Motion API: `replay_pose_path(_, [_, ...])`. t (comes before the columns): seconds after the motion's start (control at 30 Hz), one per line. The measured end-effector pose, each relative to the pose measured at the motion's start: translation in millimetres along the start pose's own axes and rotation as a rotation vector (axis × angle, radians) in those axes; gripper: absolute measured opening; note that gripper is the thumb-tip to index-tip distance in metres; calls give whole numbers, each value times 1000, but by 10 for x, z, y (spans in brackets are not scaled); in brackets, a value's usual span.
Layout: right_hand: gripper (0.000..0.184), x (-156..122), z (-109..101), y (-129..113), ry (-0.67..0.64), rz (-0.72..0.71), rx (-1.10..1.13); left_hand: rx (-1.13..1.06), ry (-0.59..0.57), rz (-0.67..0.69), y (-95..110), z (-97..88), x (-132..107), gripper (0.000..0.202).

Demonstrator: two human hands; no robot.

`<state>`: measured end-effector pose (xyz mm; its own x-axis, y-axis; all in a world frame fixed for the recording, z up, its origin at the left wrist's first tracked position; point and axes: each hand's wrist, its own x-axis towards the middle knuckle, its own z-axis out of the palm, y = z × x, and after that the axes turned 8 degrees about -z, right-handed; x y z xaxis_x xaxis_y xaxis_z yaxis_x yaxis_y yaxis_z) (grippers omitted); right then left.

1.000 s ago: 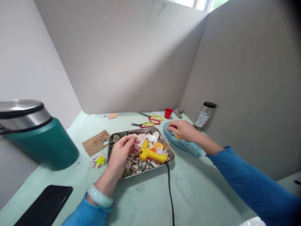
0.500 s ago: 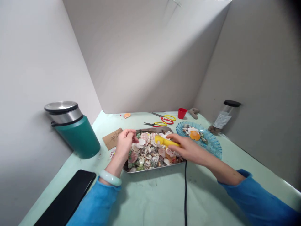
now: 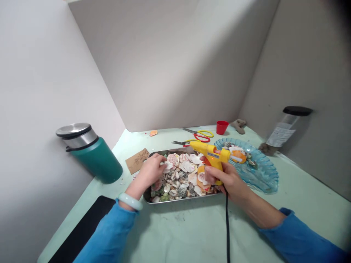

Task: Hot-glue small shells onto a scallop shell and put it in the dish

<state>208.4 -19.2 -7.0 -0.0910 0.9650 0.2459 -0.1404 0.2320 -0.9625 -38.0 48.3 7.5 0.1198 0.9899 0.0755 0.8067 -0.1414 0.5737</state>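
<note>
My right hand [image 3: 230, 179] is wrapped round the handle of a yellow glue gun [image 3: 212, 153]. The gun's nozzle points left, and a translucent glue stick [image 3: 236, 159] juts from its back. Below it lies a metal tray [image 3: 189, 199] full of seashells. At the tray's left side, my left hand [image 3: 150, 170] bends its fingers down to a white shell [image 3: 168, 166], with the fingertips at its edge. Spotted snail shells [image 3: 182, 191] fill the middle of the tray. Flat scallop shells [image 3: 173, 159] lie along the back, and orange shells [image 3: 201, 170] at the right.
Left stand a green flask [image 3: 100, 160] and a black phone [image 3: 85, 226]. A brown card [image 3: 137, 160], scissors [image 3: 197, 137], an orange shell piece [image 3: 153, 133] and a red cup [image 3: 222, 127] lie behind. A blue plate [image 3: 265, 179] and jar [image 3: 286, 128] are right. A black cord [image 3: 227, 226] hangs down.
My right hand has turned the glue gun upright, side-on to view, and lifted it. My left hand has lowered from above the tray to the white shell. The view has shifted slightly.
</note>
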Motion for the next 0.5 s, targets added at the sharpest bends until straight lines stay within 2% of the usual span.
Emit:
replay_pose_path(0.13, [25,-5,-30,53,52,11,21,202,-47,3,100,36,77,15])
replay_pose_path(0.23, [35,-7,-30,118,40,19,64,277,-45,4,167,5,102,10])
replay_pose_path(0.37, [36,-17,-21,145,59,5,75,279,-4,-9,237,-64,121,22])
replay_pose_path(0.5, [36,-24,-11,121,78,-12,38,179,-79,-11,379,-20,107,19])
